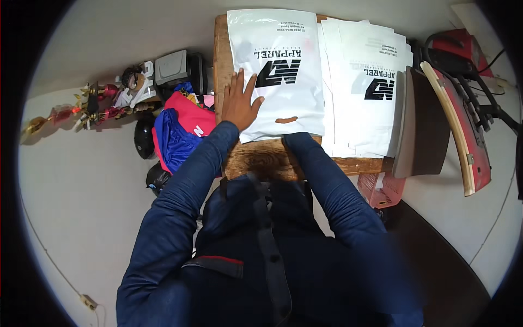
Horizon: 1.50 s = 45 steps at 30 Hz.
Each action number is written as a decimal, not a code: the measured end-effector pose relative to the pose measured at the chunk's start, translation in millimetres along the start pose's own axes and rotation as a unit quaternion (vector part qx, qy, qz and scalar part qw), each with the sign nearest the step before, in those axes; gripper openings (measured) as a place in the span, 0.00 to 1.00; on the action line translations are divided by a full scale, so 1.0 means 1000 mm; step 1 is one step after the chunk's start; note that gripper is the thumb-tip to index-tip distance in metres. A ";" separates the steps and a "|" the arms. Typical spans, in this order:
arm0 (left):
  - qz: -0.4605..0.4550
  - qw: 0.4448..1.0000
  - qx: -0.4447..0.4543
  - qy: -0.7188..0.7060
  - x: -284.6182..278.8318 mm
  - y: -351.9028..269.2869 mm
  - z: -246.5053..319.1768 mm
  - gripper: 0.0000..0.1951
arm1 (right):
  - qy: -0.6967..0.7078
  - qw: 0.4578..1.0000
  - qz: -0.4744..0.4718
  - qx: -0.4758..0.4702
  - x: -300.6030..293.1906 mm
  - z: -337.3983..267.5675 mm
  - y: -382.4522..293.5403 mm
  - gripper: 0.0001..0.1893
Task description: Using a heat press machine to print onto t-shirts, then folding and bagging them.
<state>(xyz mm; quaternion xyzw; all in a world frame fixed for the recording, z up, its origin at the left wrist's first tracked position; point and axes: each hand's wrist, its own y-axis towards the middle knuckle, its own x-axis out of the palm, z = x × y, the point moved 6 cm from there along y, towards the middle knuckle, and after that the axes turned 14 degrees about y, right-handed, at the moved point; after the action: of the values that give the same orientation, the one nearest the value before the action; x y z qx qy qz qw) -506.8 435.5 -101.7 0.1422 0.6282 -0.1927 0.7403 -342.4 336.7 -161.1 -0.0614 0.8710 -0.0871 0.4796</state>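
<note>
A white plastic mailing bag point(286, 104) with black printing and a die-cut handle slot lies on the wooden table point(261, 163). My left hand point(240, 100) rests flat on the bag's left part, fingers spread. My right hand is hidden; the sleeve's cuff goes in at the bag's near edge, and whether the hand is inside or beneath the bag cannot be told. To the right lies a stack of similar white bags point(359, 122), touching or close to the first one.
A dark curved panel point(425, 122) and a red, wood-edged piece point(461, 131) stand right of the table. A pink plastic basket point(384, 192) sits below its right edge. At left are red and blue clothes point(175, 139), a black helmet point(144, 139) and trophies point(102, 102).
</note>
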 end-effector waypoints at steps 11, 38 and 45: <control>0.058 0.997 -0.051 -0.001 -0.005 -0.019 0.006 0.37 | -0.001 1.000 -0.012 0.016 0.021 -0.015 0.022 0.23; 0.005 0.999 -0.021 0.045 0.011 -0.022 -0.019 0.45 | 0.006 1.000 0.001 0.023 0.020 -0.001 -0.006 0.25; 0.010 0.996 -0.018 0.082 0.004 -0.019 -0.019 0.47 | 0.059 0.996 0.019 0.060 -0.015 -0.014 -0.066 0.23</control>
<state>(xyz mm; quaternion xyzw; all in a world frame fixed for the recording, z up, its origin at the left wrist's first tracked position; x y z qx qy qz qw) -531.2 426.9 -108.1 0.1510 0.6883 -0.1617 0.6909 -344.8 276.5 -127.1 -0.0107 0.8919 -0.1331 0.4321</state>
